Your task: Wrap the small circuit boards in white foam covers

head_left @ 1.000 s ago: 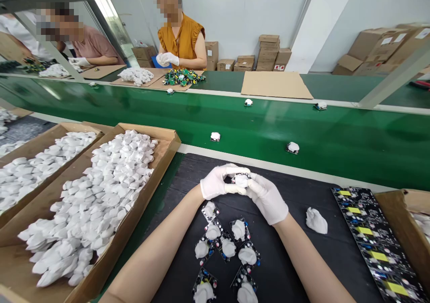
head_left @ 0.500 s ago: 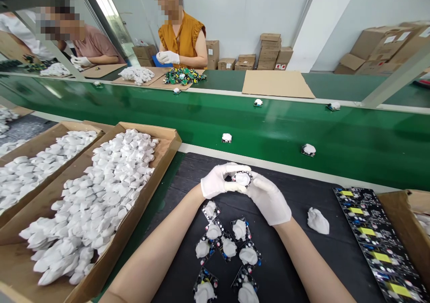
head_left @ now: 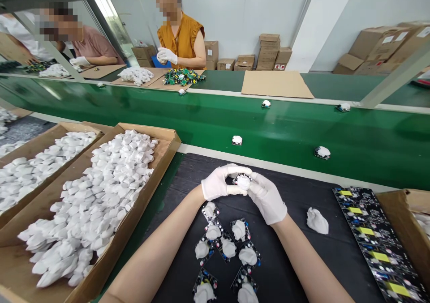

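Observation:
Between my gloved hands, above the black mat (head_left: pixel 282 253), is a small circuit board (head_left: pixel 242 181) with a white putty-like lump on it. My left hand (head_left: pixel 218 182) is closed on its left side, thumb below and fingers above. My right hand (head_left: pixel 268 197) grips the right side, its fingertips partly hidden behind the board. Below my hands lie several similar boards (head_left: pixel 247 255), each topped with a white lump. To the right of my right hand, a loose white lump (head_left: pixel 317 221) rests on the mat.
Cardboard trays (head_left: pixel 148 184) of white lumps (head_left: pixel 104 195) stand at left. A long panel of joined boards (head_left: pixel 372 240) lies at right beside another box (head_left: pixel 411 222). Ahead runs a green conveyor belt (head_left: pixel 278 133) carrying spaced boards (head_left: pixel 322 152). Co-workers (head_left: pixel 181 39) sit across it.
The boards on the belt have shifted to the right. Both my hands keep hold of the small board, which has tilted and dropped slightly.

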